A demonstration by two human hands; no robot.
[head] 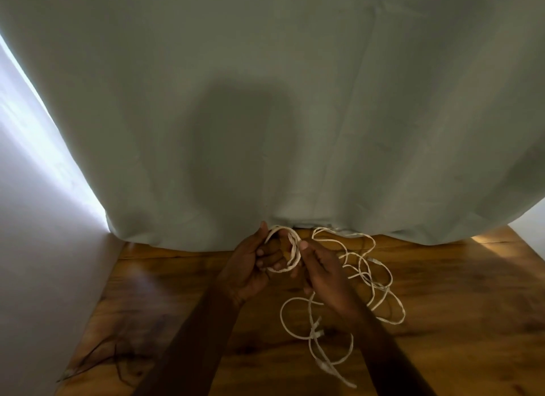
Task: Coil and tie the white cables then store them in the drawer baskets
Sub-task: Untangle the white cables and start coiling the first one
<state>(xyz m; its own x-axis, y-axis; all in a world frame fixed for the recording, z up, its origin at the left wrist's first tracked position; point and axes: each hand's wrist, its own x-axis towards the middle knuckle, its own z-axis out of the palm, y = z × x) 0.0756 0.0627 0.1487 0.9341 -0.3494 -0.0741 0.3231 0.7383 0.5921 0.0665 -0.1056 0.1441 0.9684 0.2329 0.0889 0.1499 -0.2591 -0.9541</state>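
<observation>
A small coil of white cable (pixel 290 249) is wound in a few loops around the fingers of my left hand (pixel 250 263), which holds it just in front of the curtain. My right hand (pixel 320 266) pinches the cable beside the coil with thumb and fingers. From there the loose length of white cable (pixel 371 280) trails in tangled loops over the wooden table (pixel 457 307) to the right of my hands. Another stretch of white cable (pixel 317 333) lies closer to me, under my right forearm, with a knot-like tie in it.
A grey-green curtain (pixel 265 101) hangs down onto the table's far edge and fills most of the view. A white wall (pixel 35 248) runs along the left side. Thin dark wires (pixel 97 363) lie at the table's near left corner.
</observation>
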